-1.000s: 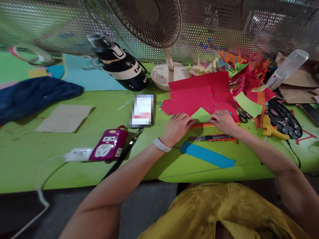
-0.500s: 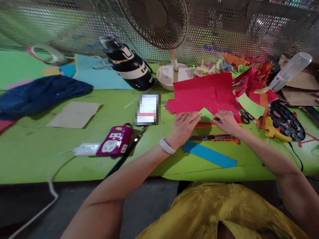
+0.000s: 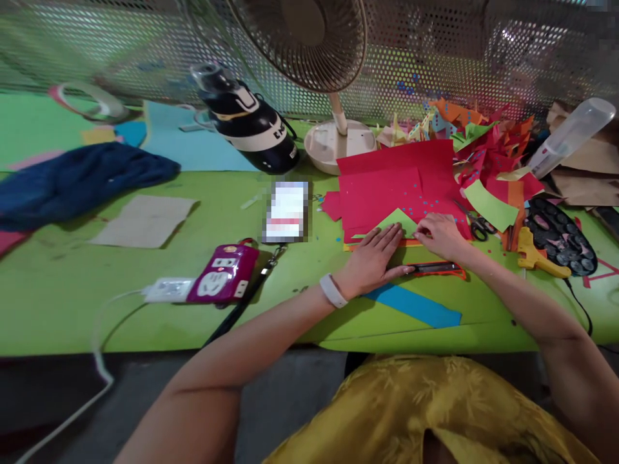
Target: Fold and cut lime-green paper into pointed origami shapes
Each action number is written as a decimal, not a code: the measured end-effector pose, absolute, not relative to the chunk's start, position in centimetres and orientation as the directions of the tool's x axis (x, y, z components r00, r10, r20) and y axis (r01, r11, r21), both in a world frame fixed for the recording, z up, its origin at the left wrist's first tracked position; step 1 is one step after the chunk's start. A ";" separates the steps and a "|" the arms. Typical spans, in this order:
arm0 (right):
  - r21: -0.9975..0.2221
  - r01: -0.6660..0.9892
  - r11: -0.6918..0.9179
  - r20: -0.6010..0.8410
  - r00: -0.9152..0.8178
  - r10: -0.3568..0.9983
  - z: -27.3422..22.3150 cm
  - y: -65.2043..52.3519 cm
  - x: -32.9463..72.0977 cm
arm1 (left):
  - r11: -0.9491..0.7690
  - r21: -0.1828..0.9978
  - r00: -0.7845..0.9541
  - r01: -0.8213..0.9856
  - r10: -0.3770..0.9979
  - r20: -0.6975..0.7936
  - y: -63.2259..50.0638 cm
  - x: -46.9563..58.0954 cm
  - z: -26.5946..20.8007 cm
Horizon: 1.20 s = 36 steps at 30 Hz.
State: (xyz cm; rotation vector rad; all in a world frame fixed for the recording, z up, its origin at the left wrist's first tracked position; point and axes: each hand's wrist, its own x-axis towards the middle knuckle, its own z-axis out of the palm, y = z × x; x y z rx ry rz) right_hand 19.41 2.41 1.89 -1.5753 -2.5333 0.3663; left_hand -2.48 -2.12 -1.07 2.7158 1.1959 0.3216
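Observation:
A folded piece of light green paper, its peak pointing away from me, lies on the sheets of red paper. My left hand is laid flat across its lower left part, fingers outstretched and thumb reaching toward a box cutter. At the right corner of the green paper, my right hand is closed, thumb and fingertips pinching its edge. The box cutter, with an orange rim, lies just below both hands. Nearer to me is a blue paper strip, partly beneath my left wrist.
Scissors, a yellow glue gun and a black palette-like tray lie to the right. Paper scraps are heaped behind. A phone, purple power socket, black bottle and fan stand or lie leftward.
My left hand has slid right and toward me, flattening over the green paper with its thumb spread. More of the green paper's left side shows. My right hand stays at the right corner.

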 end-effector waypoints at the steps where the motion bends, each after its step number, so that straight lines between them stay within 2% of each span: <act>1: -0.270 0.866 0.421 -0.014 -0.441 0.898 2.0 2.4 19.5 | -0.668 0.223 0.658 0.710 0.742 0.127 -2.2 -2.4 -1.0; 11: -0.216 0.891 0.399 -0.028 -0.414 0.910 2.7 2.1 19.9 | -0.667 0.208 0.652 0.716 0.744 0.143 -2.3 -2.3 -1.1; 21: -0.129 0.936 0.328 -0.145 -0.345 0.927 4.3 2.5 21.7 | -0.681 0.184 0.663 0.709 0.732 0.155 -2.3 -2.5 -1.2; 23: -0.106 0.947 0.303 -0.109 -0.314 0.943 4.8 2.4 21.7 | -0.684 0.179 0.663 0.707 0.729 0.168 -2.3 -2.5 -1.3; 25: -0.098 0.952 0.290 -0.013 -0.292 0.956 5.1 2.0 21.4 | -0.689 0.179 0.663 0.703 0.725 0.186 -2.3 -2.5 -1.6; 28: -0.153 0.888 0.434 0.088 -0.425 0.901 4.7 0.7 20.0 | -0.700 0.186 0.668 0.690 0.714 0.211 -2.2 -2.6 -2.0; 31: -0.204 0.759 0.618 0.010 -0.630 0.776 2.9 -0.6 18.4 | -0.702 0.196 0.667 0.685 0.712 0.219 -2.2 -2.7 -2.4; 36: -0.304 0.698 0.648 -0.101 -0.701 0.706 0.6 -1.1 18.1 | -0.712 0.178 0.687 0.679 0.702 0.190 -2.2 -2.8 -2.3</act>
